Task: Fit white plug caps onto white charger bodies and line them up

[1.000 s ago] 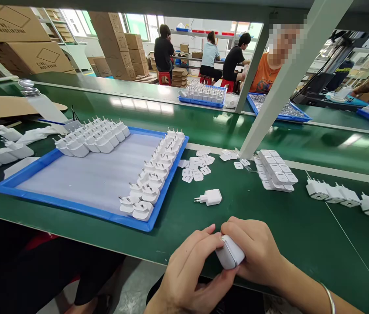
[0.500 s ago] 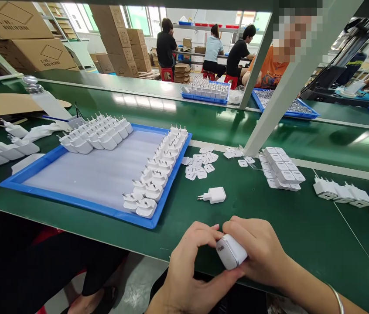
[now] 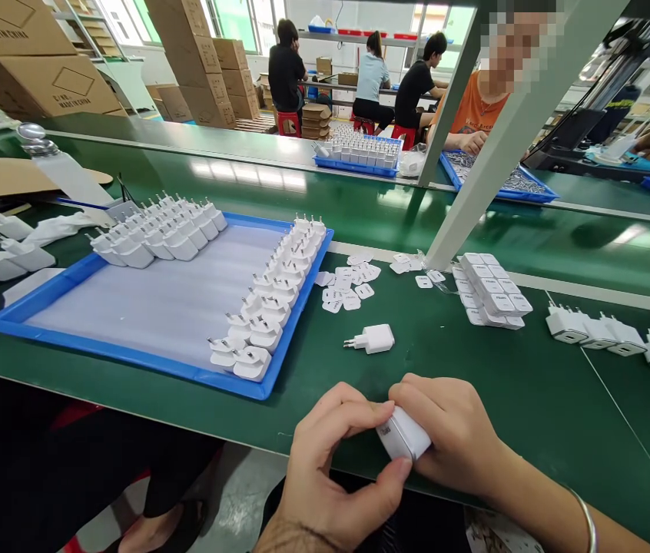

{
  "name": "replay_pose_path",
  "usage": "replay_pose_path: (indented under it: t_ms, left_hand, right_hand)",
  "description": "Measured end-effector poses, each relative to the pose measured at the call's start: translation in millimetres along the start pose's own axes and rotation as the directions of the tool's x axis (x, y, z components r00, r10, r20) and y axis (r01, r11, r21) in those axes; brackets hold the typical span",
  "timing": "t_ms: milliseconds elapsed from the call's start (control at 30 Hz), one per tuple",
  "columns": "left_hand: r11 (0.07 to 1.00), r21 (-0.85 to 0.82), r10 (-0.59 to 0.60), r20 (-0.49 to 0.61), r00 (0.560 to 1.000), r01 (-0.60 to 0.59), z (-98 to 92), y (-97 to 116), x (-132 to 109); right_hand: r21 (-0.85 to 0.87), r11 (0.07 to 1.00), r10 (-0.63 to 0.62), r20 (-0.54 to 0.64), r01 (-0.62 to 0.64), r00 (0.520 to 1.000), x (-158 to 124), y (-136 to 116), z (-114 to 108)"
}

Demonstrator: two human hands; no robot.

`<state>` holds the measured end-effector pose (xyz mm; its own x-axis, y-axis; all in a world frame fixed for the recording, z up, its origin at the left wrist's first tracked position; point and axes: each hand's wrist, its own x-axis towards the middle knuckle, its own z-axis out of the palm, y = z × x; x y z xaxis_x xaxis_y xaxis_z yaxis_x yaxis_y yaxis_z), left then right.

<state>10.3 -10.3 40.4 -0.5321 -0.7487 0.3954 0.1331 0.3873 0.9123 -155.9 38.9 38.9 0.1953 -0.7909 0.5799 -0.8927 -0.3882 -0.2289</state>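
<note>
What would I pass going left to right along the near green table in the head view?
Blue tray of white chargers, loose stickers, lone charger, block of stacked chargers, row of chargers.

white charger (image 3: 402, 435) with small dark print, green table (image 3: 532, 399), blue tray (image 3: 129, 361) with pale grey floor, white labels (image 3: 351, 288), brown boxes (image 3: 31, 77), silver bracelet (image 3: 586, 522)

The single head view looks forward and down from the near edge of the green workbench (image 3: 475, 369), close above it.
</note>
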Motion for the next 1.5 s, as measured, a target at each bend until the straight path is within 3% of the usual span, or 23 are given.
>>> replay_pose_path:
  t_ms: [367, 533, 700, 933, 1067, 1300, 1367, 1500]
  left_hand:
    - [0.997, 0.027, 0.071, -0.068, 0.995, -0.069, 6.0, -15.6, -1.1]
    - [0.995, 0.096, -0.022, 0.036, 0.999, 0.018, 0.4, -9.6, 3.2]
    - [0.986, 0.143, 0.080, 0.062, 0.995, -0.088, -4.2, -8.3, 8.5]
    - [0.983, 0.114, 0.145, 0.027, 0.989, -0.147, -0.6, -13.9, 10.9]
    - [0.942, 0.231, 0.249, 0.013, 0.968, -0.245, 2.0, -17.1, 8.9]
    - [0.777, 0.526, 0.400, 0.011, 0.916, -0.346, 10.0, -17.7, 4.9]
    - [0.782, 0.538, 0.363, 0.019, 0.932, -0.315, 10.4, -18.3, 2.2]
    - [0.845, 0.516, 0.177, -0.024, 0.984, -0.139, 11.2, -21.5, -5.9]
  right_hand:
    - [-0.084, 0.996, 0.027, 0.005, -0.027, 1.000, -1.9, 0.5, 2.6]
    - [-0.114, 0.992, 0.051, 0.030, -0.047, 0.998, -3.3, 0.6, 4.2]
    - [-0.085, 0.988, 0.132, 0.077, -0.126, 0.988, -4.6, 1.3, 7.0]
    - [-0.061, 0.970, 0.241, 0.132, -0.234, 0.962, -5.9, -0.5, 10.3]
    - [-0.061, 0.951, 0.308, 0.150, -0.302, 0.940, -4.4, -1.8, 11.7]
    - [-0.101, 0.933, 0.360, 0.192, -0.347, 0.913, -5.4, 0.6, 12.5]
    - [-0.105, 0.928, 0.371, 0.200, -0.356, 0.907, -5.8, 1.5, 13.1]
    - [-0.091, 0.914, 0.405, 0.205, -0.395, 0.891, -5.5, 2.0, 14.1]
